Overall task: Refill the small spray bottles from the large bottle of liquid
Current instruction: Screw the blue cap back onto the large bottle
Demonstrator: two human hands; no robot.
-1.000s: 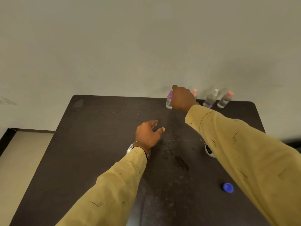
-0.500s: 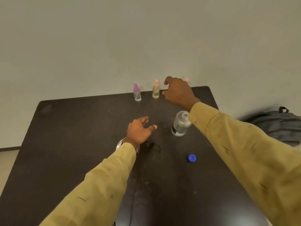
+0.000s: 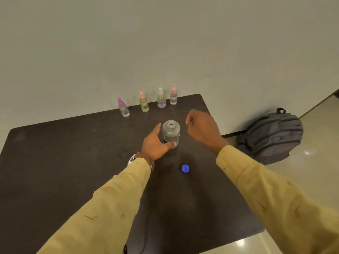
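Left hand (image 3: 156,143) moved across the table (image 3: 55,162) to the large bottle (image 3: 171,132) at frame centre, fingers and thumb spread, thumb touching its base. Right hand (image 3: 201,129) drew back from the small spray bottles (image 3: 144,102), fingers curled, holding nothing. Bottle stood upright, uncapped, clear, partly filled; blue cap (image 3: 185,168) lay below it.

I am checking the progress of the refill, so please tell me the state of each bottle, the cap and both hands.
Large bottle: upright, uncapped, partly full.
Blue cap: off, lying on the table.
Purple-top spray bottle: upright, capped.
Yellowish spray bottle: upright, capped.
White-top spray bottle: upright, capped.
Far-right spray bottle: upright, capped.
Left hand: open, cupping the large bottle.
Right hand: fingers curled, nothing seen in it.
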